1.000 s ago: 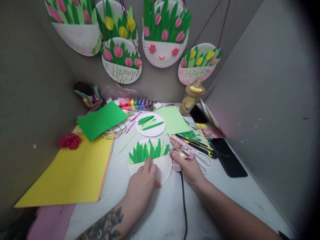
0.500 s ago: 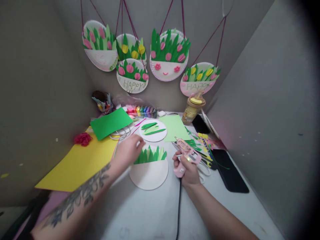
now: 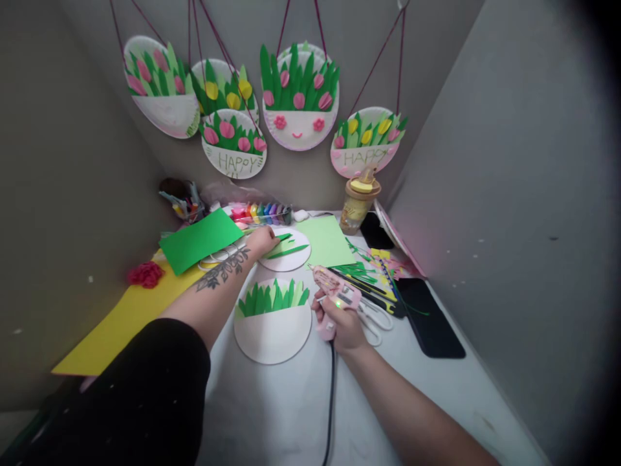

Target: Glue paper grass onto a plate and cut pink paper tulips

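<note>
Leaf-trimmed plate (image 3: 273, 333) lies on the near bench (image 3: 276, 404), right hand (image 3: 347, 329) gripping a glue gun (image 3: 343, 290), left hand (image 3: 262, 240) at loose leaves (image 3: 291, 251), hold unclear; apparent step, leaf picking, calls for a single-leaf pinch.

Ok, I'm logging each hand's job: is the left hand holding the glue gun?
No, the right hand grips the glue gun by its handle.

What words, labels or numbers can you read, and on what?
"HAPPY": front left-centre hanging plate; marks beneath unreadable.
"HAPPY": rightmost hanging plate; last letter unclear.
Too small or blurred to read: the markings on the cup and the glue gun.
</note>
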A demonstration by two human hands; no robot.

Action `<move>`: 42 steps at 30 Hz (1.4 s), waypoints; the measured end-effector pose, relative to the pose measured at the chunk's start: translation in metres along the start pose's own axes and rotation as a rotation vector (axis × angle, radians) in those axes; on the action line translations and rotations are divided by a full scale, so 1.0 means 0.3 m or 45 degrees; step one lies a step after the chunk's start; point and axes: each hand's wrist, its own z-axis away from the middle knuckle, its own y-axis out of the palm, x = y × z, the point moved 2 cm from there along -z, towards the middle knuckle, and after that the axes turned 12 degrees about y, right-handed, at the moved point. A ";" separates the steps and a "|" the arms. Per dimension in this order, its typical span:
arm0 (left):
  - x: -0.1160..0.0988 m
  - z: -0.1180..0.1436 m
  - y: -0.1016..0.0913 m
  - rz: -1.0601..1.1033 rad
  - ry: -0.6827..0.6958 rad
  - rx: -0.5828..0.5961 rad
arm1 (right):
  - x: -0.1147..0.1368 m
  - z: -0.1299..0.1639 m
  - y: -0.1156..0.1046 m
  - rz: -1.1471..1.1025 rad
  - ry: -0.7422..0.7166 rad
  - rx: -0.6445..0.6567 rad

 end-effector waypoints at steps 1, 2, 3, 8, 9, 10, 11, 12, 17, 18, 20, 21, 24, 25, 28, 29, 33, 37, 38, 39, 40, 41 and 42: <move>0.001 -0.011 0.008 0.010 -0.013 0.024 | 0.002 0.001 0.000 -0.014 0.003 -0.006; 0.003 -0.020 0.014 0.022 -0.021 0.042 | 0.003 0.001 0.000 -0.025 0.003 -0.012; 0.006 -0.026 0.018 0.033 -0.025 0.052 | 0.004 0.002 -0.001 -0.034 0.003 -0.019; 0.013 -0.035 0.013 0.100 -0.035 0.024 | -0.002 -0.001 -0.007 -0.070 0.018 -0.057; 0.011 -0.033 0.011 0.117 -0.039 0.011 | -0.003 -0.002 -0.007 -0.074 0.021 -0.063; 0.010 -0.031 0.008 0.137 -0.044 -0.008 | -0.004 -0.003 -0.007 -0.075 0.022 -0.068; 0.008 -0.029 0.005 0.160 -0.048 -0.033 | -0.004 -0.003 -0.007 -0.075 0.021 -0.073; 0.006 -0.027 0.001 0.187 -0.051 -0.067 | -0.004 -0.003 -0.006 -0.074 0.022 -0.076; 0.023 -0.013 -0.029 0.387 -0.078 -0.312 | 0.006 0.000 -0.008 -0.090 -0.005 -0.108; 0.030 -0.006 -0.036 0.445 -0.083 -0.353 | 0.009 0.001 -0.010 -0.093 -0.022 -0.111; 0.043 0.021 -0.048 0.585 -0.097 -0.421 | 0.013 0.002 -0.012 -0.093 -0.051 -0.107; 0.046 0.044 -0.052 0.666 -0.107 -0.447 | 0.014 0.002 -0.013 -0.088 -0.062 -0.103; 0.040 0.151 -0.056 0.930 -0.144 -0.474 | 0.013 0.006 -0.015 -0.084 -0.084 -0.093; 0.031 0.198 -0.054 1.015 -0.157 -0.460 | 0.012 0.007 -0.016 -0.087 -0.083 -0.094; -0.007 0.349 -0.041 1.234 -0.191 -0.379 | 0.006 0.014 -0.018 -0.059 -0.037 -0.066; -0.020 0.397 -0.035 1.292 -0.204 -0.357 | 0.003 0.016 -0.019 -0.025 -0.018 -0.038; -0.065 0.532 0.002 1.652 -0.296 -0.276 | -0.007 0.027 -0.027 0.228 -0.049 0.097; -0.097 0.585 0.037 1.766 -0.241 -0.220 | -0.023 0.037 -0.040 0.538 -0.110 0.125; -0.102 0.592 0.043 1.759 -0.218 -0.209 | -0.027 0.040 -0.042 0.599 -0.113 0.135; -0.106 0.598 0.047 1.755 -0.199 -0.194 | -0.032 0.043 -0.042 0.648 -0.108 0.145; -0.108 0.603 0.051 1.757 -0.183 -0.178 | -0.037 0.046 -0.042 0.689 -0.094 0.151; -0.109 0.608 0.053 1.770 -0.170 -0.167 | -0.041 0.049 -0.041 0.723 -0.077 0.151; -0.109 0.612 0.055 1.793 -0.159 -0.161 | -0.044 0.052 -0.038 0.753 -0.057 0.151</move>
